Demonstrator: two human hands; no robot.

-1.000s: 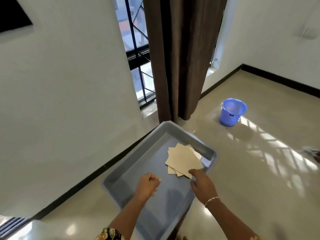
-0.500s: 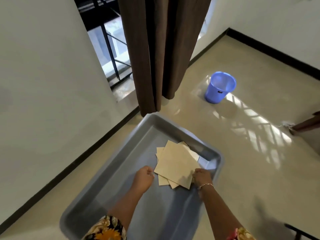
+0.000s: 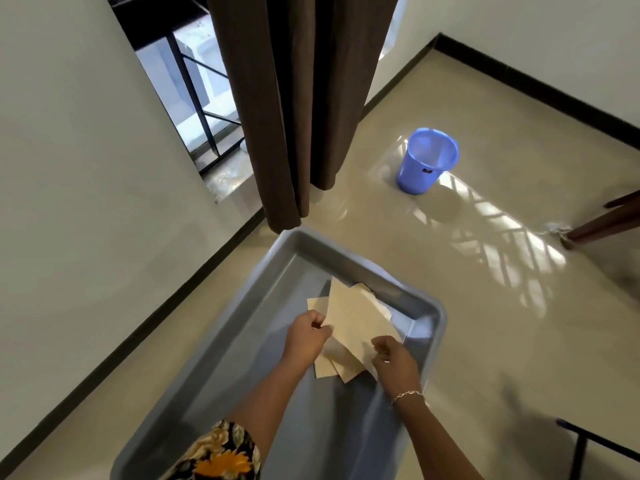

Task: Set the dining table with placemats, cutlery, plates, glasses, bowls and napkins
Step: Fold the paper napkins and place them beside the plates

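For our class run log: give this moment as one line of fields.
step: gathering napkins | left hand: pinches napkins | right hand: pinches napkins | place: inside grey tray

Bright window glare, wide-angle edge distortion

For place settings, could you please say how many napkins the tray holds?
3: top napkin held by left hand and right hand; two napkins fanned beneath in the tray; more may hide.
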